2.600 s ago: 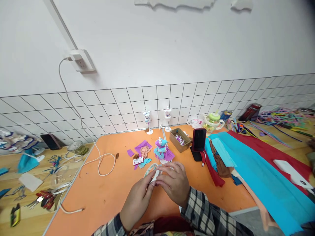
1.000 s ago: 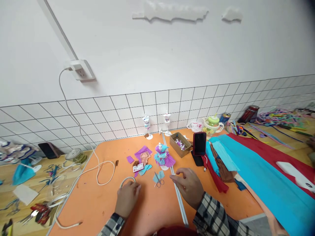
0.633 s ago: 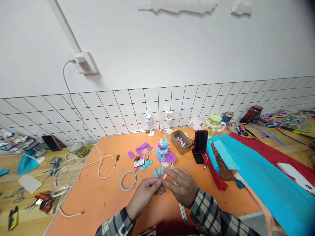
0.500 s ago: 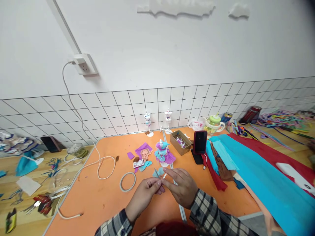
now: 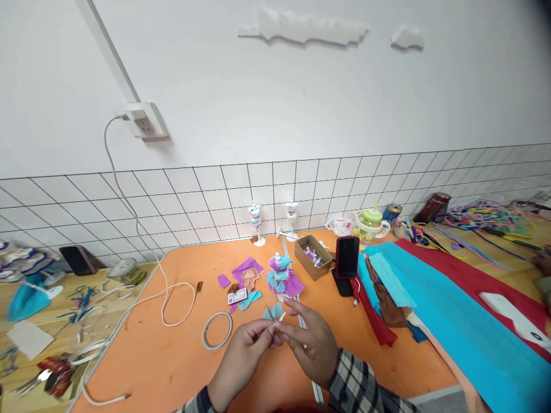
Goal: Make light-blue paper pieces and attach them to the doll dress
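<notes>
My left hand and my right hand meet fingertip to fingertip low in the middle. Both are closed in a pinch on a narrow white strip; much of it is hidden by the fingers. A light blue scrap shows just beyond the fingertips, with a thin grey pointed thing beside it. Past them stands a small white dress form in a turquoise top and purple skirt. A roll of tape lies left of my left hand.
Purple, tan and blue scraps and a label card lie beyond the tape. Two dress forms stand by the wall. A cardboard box, a phone and long blue cloth are to the right; a white cable runs left.
The whole view has shifted a little, with the table lower in the picture. My hands stay together at the white strip, with only slight finger movement.
</notes>
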Demonstrator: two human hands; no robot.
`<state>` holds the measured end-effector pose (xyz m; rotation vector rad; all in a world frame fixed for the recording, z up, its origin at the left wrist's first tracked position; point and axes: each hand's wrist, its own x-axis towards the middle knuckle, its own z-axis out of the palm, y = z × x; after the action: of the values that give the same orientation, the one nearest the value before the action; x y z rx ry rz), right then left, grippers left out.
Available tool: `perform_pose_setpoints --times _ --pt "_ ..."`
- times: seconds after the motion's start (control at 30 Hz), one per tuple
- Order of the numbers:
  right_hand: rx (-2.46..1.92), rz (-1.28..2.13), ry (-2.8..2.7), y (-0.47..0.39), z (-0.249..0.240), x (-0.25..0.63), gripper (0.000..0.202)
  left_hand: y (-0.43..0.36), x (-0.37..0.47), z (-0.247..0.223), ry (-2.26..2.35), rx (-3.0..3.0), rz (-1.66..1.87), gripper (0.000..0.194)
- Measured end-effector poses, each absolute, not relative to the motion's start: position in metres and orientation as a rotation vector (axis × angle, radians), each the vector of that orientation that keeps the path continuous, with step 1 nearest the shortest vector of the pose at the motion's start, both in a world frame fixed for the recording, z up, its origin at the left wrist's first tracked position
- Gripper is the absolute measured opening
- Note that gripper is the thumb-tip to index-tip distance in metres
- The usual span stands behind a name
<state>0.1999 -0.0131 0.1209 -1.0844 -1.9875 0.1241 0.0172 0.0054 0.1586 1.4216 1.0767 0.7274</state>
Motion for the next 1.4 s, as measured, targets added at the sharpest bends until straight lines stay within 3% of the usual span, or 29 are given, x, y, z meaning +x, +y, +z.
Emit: perform_pose_setpoints --times 0.43,0.67,1.0,1.4 --pt "-1.041 0.881 -1.482 -0.017 0.115 0.177 0.023 0.004 0.015 0.155 1.132 1.442 0.791 0.034" --pt "-0.964 1.146 -1.406 -0.014 0.116 0.179 0.03 0.002 0.009 0.149 1.17 1.638 0.908 0.031" --pt "-0.972 1.181 -1.307 -0.018 0.113 0.179 0.033 -0.001 0.012 0.14 0.942 1.133 1.018 0.03" --pt "-1.044 1.049 -1.377 -0.017 0.108 0.178 0.032 -0.004 0.013 0.153 0.787 0.925 1.054 0.029"
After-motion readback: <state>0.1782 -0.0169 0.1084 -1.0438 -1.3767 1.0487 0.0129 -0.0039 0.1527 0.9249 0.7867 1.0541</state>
